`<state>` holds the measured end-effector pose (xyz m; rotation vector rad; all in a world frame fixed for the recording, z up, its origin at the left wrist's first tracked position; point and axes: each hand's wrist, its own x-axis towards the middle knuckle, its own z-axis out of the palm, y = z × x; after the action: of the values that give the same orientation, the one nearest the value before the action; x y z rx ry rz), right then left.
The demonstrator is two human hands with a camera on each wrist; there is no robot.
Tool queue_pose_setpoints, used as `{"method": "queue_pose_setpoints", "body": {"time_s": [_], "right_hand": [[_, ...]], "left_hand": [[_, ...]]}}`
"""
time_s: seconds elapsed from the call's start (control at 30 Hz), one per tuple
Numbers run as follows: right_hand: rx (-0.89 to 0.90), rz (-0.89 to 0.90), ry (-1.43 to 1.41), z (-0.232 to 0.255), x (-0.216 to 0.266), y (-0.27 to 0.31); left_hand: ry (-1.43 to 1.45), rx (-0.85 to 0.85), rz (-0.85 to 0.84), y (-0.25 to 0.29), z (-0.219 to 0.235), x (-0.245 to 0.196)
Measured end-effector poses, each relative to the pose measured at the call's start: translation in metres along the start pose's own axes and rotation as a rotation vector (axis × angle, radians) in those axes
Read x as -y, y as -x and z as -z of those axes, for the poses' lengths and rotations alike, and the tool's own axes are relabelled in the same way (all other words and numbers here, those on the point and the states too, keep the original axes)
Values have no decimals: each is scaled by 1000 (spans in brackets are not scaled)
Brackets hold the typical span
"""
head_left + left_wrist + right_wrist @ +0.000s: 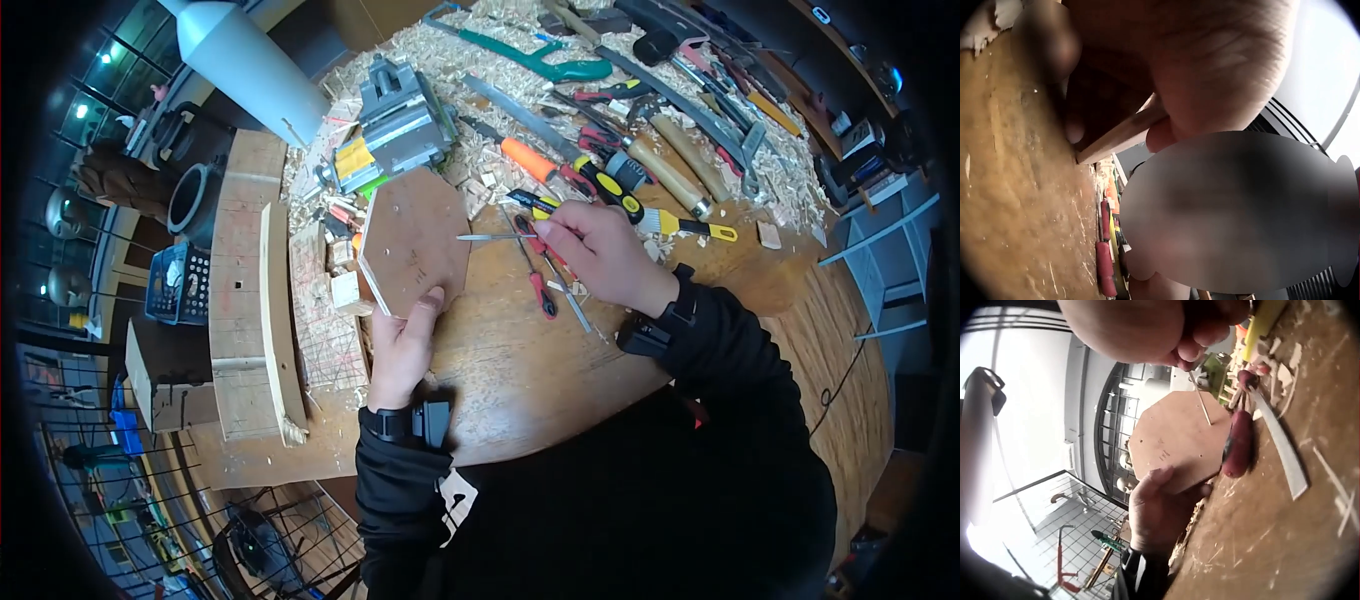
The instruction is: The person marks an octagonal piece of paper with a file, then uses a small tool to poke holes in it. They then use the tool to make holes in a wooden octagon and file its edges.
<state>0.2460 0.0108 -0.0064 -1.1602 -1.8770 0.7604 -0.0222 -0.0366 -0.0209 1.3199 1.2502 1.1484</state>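
Note:
My left hand (403,350) grips the lower edge of a flat, many-sided wooden board (420,235), thumb on its face. The board stands tilted up over the bench and shows small holes and a few dark marks. In my right hand (600,255) is a thin metal rod (490,237), pinched between thumb and fingers; its handle end is hidden in the hand. The rod (1200,400) points at the board, its tip overlapping the face near one edge in the right wrist view. The left wrist view shows the board's edge (1116,137) under the palm.
Red-handled tools (542,295) lie on the bench (490,400) between the hands. Behind are a metal vise (405,130), a green-handled saw (580,70), a yellow brush (690,226) and many wood shavings. A long wooden strip (280,330) lies at left.

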Motion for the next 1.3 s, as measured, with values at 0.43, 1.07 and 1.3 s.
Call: {"method": "queue_pose_setpoints", "body": {"time_s": [0.43,1.07,1.3], "right_hand": [[156,-288,-593,30,28,4],[-86,-120,-316,21,-18,-8],[-149,243,-111,27,-10,-10]], "left_hand": [[111,-137,-160,5,-19,-24],[94,-157,-229,-32,-39,-15],[-59,-103,-105,-27,-37,-27]]}}
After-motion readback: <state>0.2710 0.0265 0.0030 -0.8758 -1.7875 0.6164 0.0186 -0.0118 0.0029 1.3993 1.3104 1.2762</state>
